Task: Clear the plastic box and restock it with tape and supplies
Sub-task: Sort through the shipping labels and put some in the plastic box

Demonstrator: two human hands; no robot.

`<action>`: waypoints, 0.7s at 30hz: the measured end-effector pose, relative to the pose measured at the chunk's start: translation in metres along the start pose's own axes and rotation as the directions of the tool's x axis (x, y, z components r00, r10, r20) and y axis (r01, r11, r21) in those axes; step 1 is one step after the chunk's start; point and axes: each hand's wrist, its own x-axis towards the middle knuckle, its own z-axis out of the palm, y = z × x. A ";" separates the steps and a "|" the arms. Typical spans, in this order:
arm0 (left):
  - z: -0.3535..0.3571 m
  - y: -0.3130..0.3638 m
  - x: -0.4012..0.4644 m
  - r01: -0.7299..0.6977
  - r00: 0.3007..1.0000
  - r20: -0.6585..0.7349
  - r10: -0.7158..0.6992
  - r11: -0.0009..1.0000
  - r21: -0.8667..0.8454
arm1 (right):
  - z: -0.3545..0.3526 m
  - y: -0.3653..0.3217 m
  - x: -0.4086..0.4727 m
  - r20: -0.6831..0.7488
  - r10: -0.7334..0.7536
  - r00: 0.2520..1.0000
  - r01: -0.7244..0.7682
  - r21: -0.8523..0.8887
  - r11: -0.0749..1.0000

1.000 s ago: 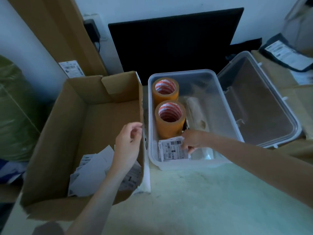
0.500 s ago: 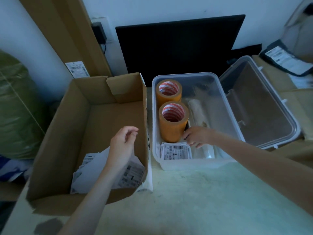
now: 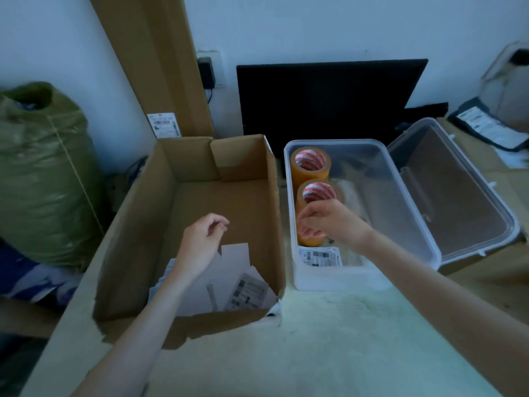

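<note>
right hand (image 3: 332,222) is over the clear plastic box (image 3: 360,277), in front of the near tape roll (image 3: 318,196), fingers curled with thumb and fingertips drawn close; whether they grip the roll, cannot tell. the far tape roll (image 3: 310,163) stands upright behind it, both along the box's left wall. a printed label sheet (image 3: 319,255) lies flat on the box floor at the near end, just below the hand. the box's lid (image 3: 469,196) hangs open to the right. left hand (image 3: 201,242) hovers inside the cardboard carton (image 3: 137,224), fingers loosely curled, thumb near the fingertips, holding nothing. loose paper labels (image 3: 243,285) are heaped in the carton's near corner. carton and box sit side by side on the pale desk (image 3: 343,339). a green sack (image 3: 43,173) bulks at far left, a black panel (image 3: 329,101) leans against the wall behind
</note>
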 end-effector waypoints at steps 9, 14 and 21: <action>-0.023 -0.071 0.017 0.167 0.964 0.166 -0.208 0.958 0.231 | 0.068 -0.032 0.006 0.051 -0.132 0.990 0.136 -0.093 0.986; -0.015 -0.106 0.033 0.302 0.851 0.301 -0.429 0.871 0.387 | 0.093 -0.033 0.017 0.139 -0.067 0.988 0.082 -0.111 0.990; 0.006 -0.122 0.034 0.236 0.746 0.385 -0.542 0.757 0.609 | 0.110 -0.029 0.035 0.136 -0.021 0.990 0.034 -0.099 0.995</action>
